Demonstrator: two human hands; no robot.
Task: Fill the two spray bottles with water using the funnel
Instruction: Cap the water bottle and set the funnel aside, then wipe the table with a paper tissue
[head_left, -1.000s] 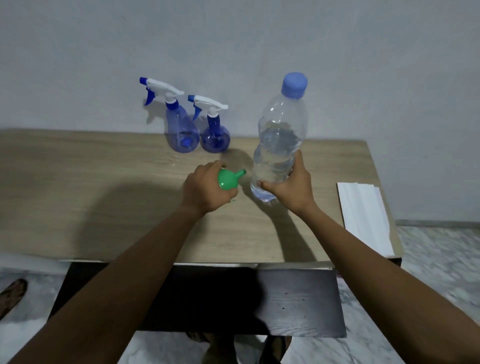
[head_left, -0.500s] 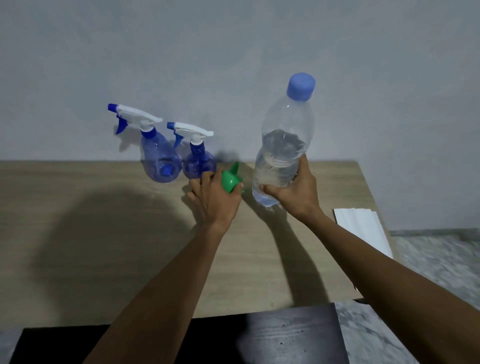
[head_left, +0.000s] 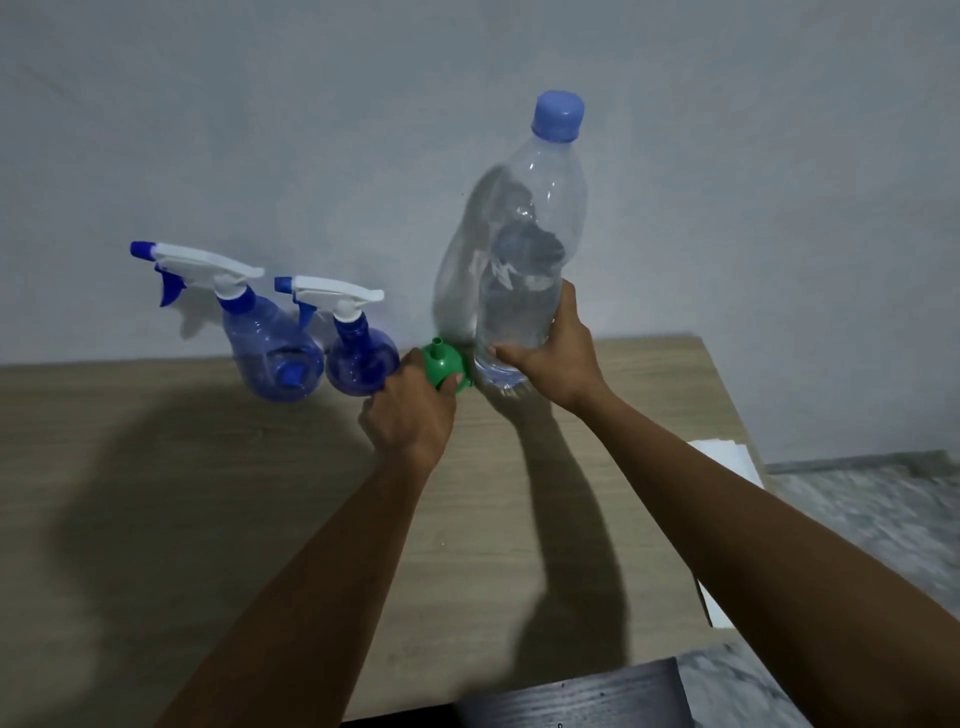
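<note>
Pinching green funnel (head_left: 442, 365) w/ left grip (head_left: 410, 415), spout up, just beside smaller spray bottle (head_left: 361, 364); clutching capped water bottle (head_left: 524, 249) w/ right grip (head_left: 558, 358).

Funnel (head_left: 442, 365) rim partly under left fingers (head_left: 411, 362)

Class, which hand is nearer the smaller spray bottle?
Left. The left hand, holding the green funnel, is beside the smaller spray bottle; the right hand grips the water bottle farther right.
</note>
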